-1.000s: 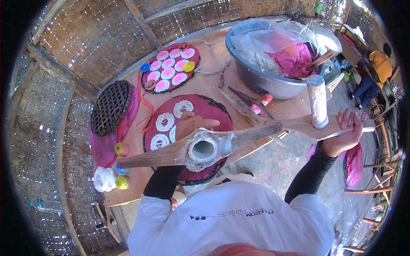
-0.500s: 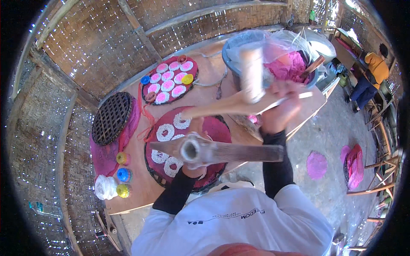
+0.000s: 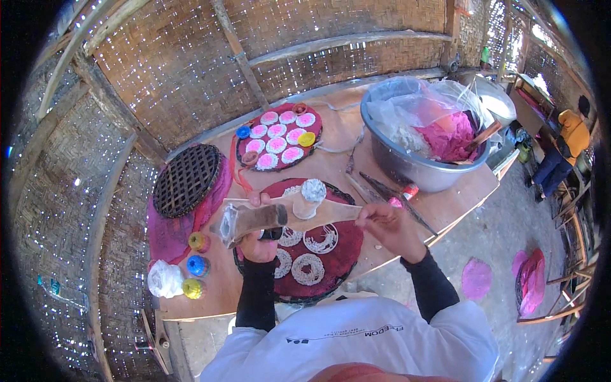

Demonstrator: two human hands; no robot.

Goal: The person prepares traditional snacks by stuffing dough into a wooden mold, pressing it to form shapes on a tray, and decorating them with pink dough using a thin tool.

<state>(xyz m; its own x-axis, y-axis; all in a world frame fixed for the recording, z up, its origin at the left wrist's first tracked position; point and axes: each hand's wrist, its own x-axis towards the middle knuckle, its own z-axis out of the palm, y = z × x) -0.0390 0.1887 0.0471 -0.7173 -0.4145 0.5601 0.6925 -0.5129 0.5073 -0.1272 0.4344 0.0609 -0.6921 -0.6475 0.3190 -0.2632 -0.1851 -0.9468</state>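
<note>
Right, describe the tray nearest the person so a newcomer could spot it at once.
On the wooden table, go to the edge by the white shirt. Under the held, pale wooden paddle lies a round tray lined with red cloth. Its visible rings are plain white, whereas the white pieces on the farther tray have pink centres.

brn woven-bamboo walls (image 3: 172,76), daylight pinpricks thru the weave, rough brn wooden beams (image 3: 240,56), pale-brn flat wooden tabletop (image 3: 219,296) nr back wall, grey concrete flr (image 3: 445,254), thin brn wooden slat rack (image 3: 557,314) far rt
</note>
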